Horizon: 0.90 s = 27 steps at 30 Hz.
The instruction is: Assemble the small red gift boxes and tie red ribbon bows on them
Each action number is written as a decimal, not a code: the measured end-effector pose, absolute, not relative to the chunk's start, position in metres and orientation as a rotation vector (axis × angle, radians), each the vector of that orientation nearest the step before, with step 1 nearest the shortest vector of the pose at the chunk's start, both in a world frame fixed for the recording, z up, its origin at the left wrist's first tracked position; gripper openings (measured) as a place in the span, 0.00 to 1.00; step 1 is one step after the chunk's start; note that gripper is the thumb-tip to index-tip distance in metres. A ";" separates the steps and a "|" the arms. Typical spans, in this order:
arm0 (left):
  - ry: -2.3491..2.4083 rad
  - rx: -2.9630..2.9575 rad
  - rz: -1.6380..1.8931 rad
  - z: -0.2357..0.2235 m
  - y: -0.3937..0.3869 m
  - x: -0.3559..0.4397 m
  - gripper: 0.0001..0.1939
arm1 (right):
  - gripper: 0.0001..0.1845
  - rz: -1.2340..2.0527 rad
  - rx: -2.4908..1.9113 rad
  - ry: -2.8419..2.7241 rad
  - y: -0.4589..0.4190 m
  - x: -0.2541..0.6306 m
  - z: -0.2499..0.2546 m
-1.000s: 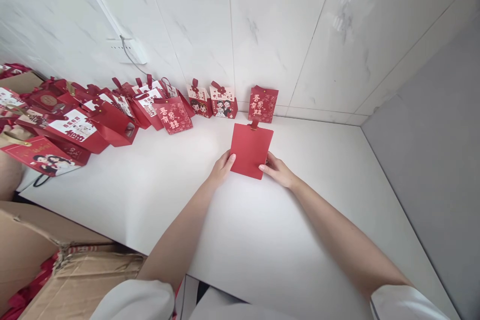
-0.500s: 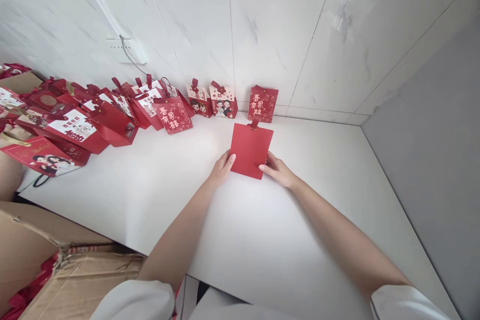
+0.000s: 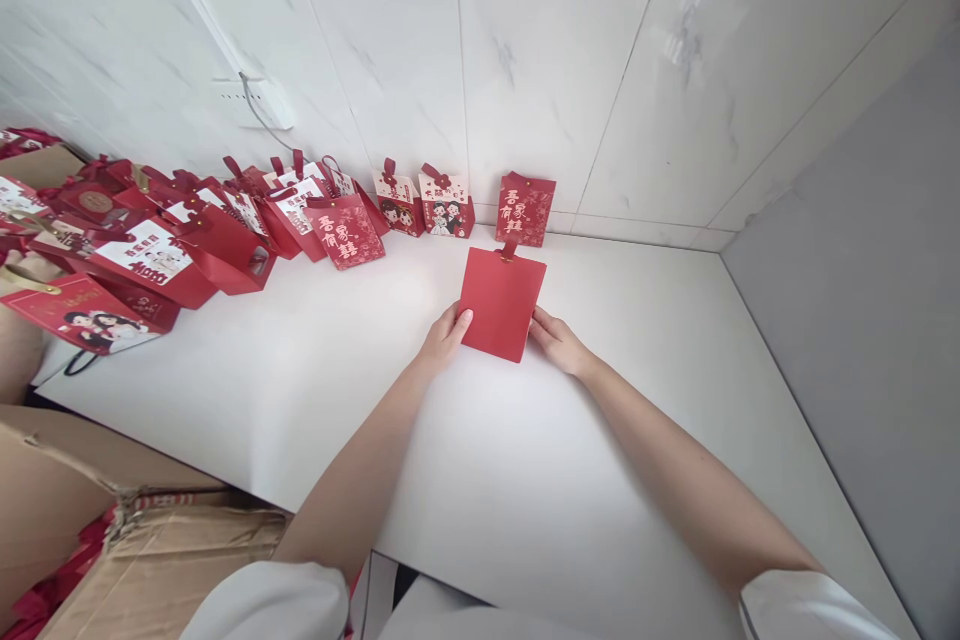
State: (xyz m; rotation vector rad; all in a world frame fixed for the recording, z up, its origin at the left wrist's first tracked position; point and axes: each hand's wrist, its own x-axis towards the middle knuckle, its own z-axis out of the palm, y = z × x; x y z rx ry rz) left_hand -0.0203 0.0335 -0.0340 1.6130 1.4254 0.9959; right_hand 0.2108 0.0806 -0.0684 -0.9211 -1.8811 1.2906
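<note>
A plain red candy gift box (image 3: 501, 308) with a short dark red ribbon loop at its top is held up over the white table, its broad blank side towards me. My left hand (image 3: 448, 332) grips its left edge, thumb on the front and fingers behind. At the right edge, my right hand (image 3: 559, 340) is closed against the side of the box; its fingertips are partly hidden there. Behind it, against the wall, stands a red box with white lettering (image 3: 526, 210).
Two cream-and-red boxes with cartoon figures (image 3: 448, 204) stand along the tiled wall. Many red gift boxes (image 3: 150, 255) crowd the left side, where another person's hand (image 3: 30, 267) is visible. An open cardboard carton (image 3: 187, 560) sits at lower left, below the table edge.
My right thumb has slid off the front of the red box to its right edge. The box has barely shifted, and my left hand keeps its hold.
</note>
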 end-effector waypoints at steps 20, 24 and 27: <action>1.435 1.593 0.990 -0.034 0.034 -0.020 0.28 | 0.40 1.400 -0.834 -1.903 0.074 0.210 -0.063; 1.440 1.598 0.993 -0.038 0.036 -0.022 0.27 | 0.35 1.328 -0.858 -1.855 0.076 0.208 -0.063; 1.425 1.604 1.004 -0.041 0.037 -0.023 0.27 | 0.34 1.303 -0.869 -1.813 0.078 0.209 -0.061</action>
